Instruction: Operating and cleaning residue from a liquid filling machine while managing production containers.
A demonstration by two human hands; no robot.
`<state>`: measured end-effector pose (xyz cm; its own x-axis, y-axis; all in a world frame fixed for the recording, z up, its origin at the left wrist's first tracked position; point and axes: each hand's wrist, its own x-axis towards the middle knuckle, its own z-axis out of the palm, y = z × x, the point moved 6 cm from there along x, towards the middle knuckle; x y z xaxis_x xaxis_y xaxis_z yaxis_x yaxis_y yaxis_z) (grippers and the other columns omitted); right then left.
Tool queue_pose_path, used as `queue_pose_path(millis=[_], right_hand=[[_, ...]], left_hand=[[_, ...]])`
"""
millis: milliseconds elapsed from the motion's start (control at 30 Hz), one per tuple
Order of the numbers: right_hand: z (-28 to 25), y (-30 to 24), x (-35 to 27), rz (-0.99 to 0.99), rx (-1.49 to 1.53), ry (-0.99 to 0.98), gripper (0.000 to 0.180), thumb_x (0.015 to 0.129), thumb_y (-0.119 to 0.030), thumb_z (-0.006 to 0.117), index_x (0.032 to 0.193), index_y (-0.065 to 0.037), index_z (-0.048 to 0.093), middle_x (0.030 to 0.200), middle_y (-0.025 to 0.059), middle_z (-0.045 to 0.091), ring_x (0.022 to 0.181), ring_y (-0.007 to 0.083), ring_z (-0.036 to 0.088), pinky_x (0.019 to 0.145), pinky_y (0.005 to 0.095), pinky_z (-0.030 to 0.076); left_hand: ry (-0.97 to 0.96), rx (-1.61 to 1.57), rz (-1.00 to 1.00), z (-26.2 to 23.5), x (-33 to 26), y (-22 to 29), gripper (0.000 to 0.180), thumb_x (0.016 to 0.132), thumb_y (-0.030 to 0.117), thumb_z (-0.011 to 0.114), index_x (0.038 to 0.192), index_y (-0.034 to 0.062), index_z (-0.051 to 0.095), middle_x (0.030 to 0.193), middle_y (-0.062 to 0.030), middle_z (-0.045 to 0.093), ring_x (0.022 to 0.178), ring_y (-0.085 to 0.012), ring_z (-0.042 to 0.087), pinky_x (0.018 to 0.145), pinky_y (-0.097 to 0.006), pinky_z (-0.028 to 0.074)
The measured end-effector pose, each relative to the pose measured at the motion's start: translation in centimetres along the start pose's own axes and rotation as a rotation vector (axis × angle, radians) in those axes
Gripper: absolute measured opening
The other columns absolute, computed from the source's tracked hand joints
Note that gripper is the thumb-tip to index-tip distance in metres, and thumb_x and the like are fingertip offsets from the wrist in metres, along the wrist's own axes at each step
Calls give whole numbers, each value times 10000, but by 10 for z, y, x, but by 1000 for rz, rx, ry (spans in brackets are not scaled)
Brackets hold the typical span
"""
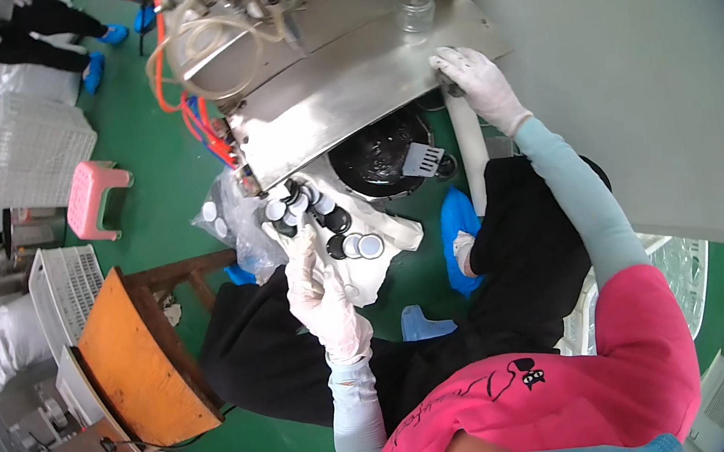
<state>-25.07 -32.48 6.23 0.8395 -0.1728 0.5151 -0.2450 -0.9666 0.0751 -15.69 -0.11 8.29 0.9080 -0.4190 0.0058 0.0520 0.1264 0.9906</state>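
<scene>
My left hand (326,310), in a white glove, reaches toward a pile of black and white jar lids (299,205) on a white cloth (361,288). Its fingers look stretched and apart, with nothing visible between them. At the front right corner of the steel machine (334,91), my gloved right hand (484,90) is closed around a small dark grey thing, mostly covered by the fingers. A clear glass jar (416,10) stands under the machine's nozzle, just beyond that hand.
Under the machine sits a black basin (375,155) with a slotted spatula (423,160) across its rim. A plastic bag (236,216) lies left of the lids. Leftward are a wooden chair (136,359) and a pink stool (90,201); a glass-filled crate (683,273) stands right.
</scene>
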Motion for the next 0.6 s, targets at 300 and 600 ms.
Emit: queue_pose_path(millis=[300, 600], right_hand=[[48, -154, 63, -207, 380, 41, 200, 775, -140, 488, 946, -50, 543, 991, 112, 550, 969, 250, 532, 866, 351, 425], [41, -63, 23, -67, 276, 49, 113, 751, -167, 517, 849, -120, 550, 973, 58, 545, 922, 215, 536, 839, 343, 432]], left_hand=[[-62, 140, 47, 0, 2, 5, 410, 771, -9, 548, 1178, -51, 512, 1178, -128, 548, 1088, -190, 503, 959, -310, 355], [-75, 93, -39, 11, 5, 3, 400, 779, -40, 549, 1177, -60, 508, 1195, -142, 540, 1076, -201, 522, 956, -323, 377]])
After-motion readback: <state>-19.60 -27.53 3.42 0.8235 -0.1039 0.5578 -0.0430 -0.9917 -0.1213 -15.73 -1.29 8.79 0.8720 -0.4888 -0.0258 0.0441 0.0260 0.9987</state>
